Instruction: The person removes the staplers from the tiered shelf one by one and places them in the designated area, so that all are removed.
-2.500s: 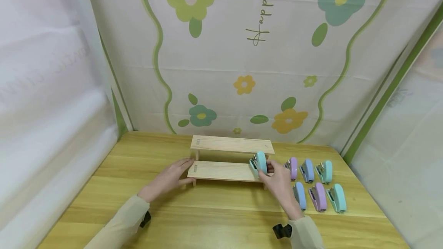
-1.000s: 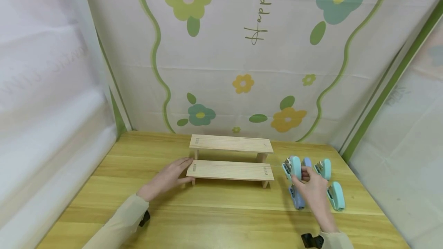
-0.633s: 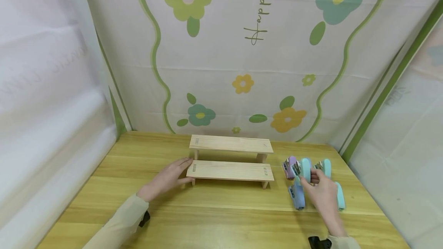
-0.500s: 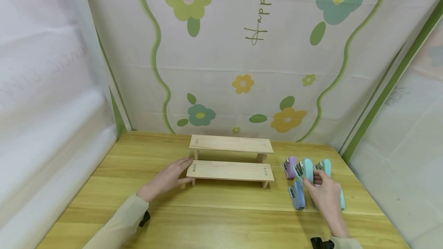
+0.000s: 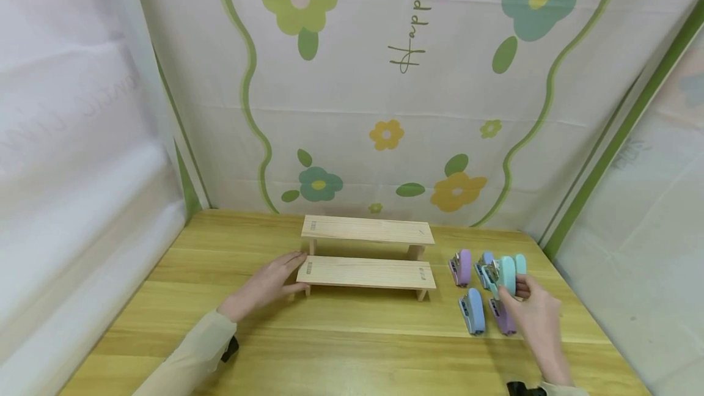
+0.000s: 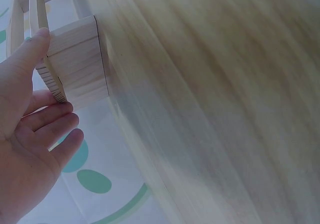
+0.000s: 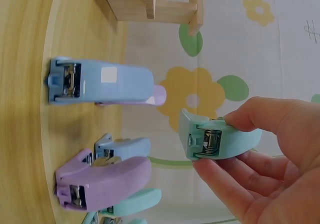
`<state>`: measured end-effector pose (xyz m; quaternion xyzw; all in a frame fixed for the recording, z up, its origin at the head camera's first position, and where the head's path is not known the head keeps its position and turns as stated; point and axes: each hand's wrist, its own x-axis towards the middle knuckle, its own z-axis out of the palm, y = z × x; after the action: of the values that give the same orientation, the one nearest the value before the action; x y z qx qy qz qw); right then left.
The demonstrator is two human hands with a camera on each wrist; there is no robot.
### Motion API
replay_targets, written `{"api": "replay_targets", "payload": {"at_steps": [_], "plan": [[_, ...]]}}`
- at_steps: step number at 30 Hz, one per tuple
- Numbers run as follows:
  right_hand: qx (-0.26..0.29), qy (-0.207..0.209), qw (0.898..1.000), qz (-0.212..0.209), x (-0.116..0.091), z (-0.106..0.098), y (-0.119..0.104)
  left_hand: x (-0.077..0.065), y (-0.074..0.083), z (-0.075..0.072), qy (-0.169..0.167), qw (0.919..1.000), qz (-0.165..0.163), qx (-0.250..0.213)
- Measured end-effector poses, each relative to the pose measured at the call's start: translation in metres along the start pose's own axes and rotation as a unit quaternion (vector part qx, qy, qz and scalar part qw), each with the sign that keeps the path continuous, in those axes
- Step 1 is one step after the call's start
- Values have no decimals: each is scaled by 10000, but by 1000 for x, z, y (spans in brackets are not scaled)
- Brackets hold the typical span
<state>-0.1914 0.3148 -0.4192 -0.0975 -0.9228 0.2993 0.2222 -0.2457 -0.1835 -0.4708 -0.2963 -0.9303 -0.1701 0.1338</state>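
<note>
My right hand (image 5: pixel 536 310) holds a mint-green stapler (image 5: pixel 506 275) in the air above the staplers on the right, thumb on one side and fingers on the other. In the right wrist view this stapler (image 7: pixel 220 138) is well off the tabletop. My left hand (image 5: pixel 269 283) grips the left end of the lower board (image 5: pixel 363 272) of a two-tier wooden shelf, its thumb at the front corner and fingers at the back corner. Below the held stapler stand a purple stapler (image 5: pixel 502 315) and a blue one (image 5: pixel 486 267). My right hand hides part of the front row.
A purple stapler (image 5: pixel 461 267) and a blue stapler (image 5: pixel 472 311) stand left of the right hand. Another mint stapler (image 5: pixel 520 264) is partly hidden behind the held one. The upper board (image 5: pixel 367 229) is bare. A flowered curtain (image 5: pixel 352 96) closes off the table's (image 5: pixel 352 347) back.
My right hand has carried the mint stapler rightward from over the lower board's right end, past the purple and blue staplers. The left hand stays at the shelf's end.
</note>
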Motion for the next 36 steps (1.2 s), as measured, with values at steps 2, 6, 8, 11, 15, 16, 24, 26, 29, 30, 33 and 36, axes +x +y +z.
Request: {"api": "replay_targets", "payload": {"at_steps": [2,6,8,11,15,16,24,26,29,30,33,36], "plan": [[-32,30,10000,44,0,-2,3,0,0,0,12,10000,-5,-1],[-130,74,9999,82,0,-7,12,0,0,0,58,10000,17,5],[-182,87,9997,125,1,-10,16,0,0,0,63,10000,20,3],[-212,90,9995,231,3,-13,21,1,1,-1,56,10000,24,30],[-213,99,9993,289,3,-16,26,1,1,-2,58,10000,7,23],[-207,112,9993,302,3,-16,27,1,1,-2,58,10000,6,16],[-139,118,9990,412,5,-23,37,2,3,-3,-14,10000,-64,13],[-157,131,9988,436,5,-25,40,2,3,-3,-7,10000,-55,29],[-189,158,9987,453,5,-29,43,2,3,-3,25,10000,-33,70],[-206,180,9986,453,5,-30,44,1,3,-3,47,9999,-5,94],[-269,166,9984,472,6,-34,47,1,3,-3,74,9999,29,100],[-326,171,9978,555,7,-37,49,0,3,-2,11,10000,7,64]]}}
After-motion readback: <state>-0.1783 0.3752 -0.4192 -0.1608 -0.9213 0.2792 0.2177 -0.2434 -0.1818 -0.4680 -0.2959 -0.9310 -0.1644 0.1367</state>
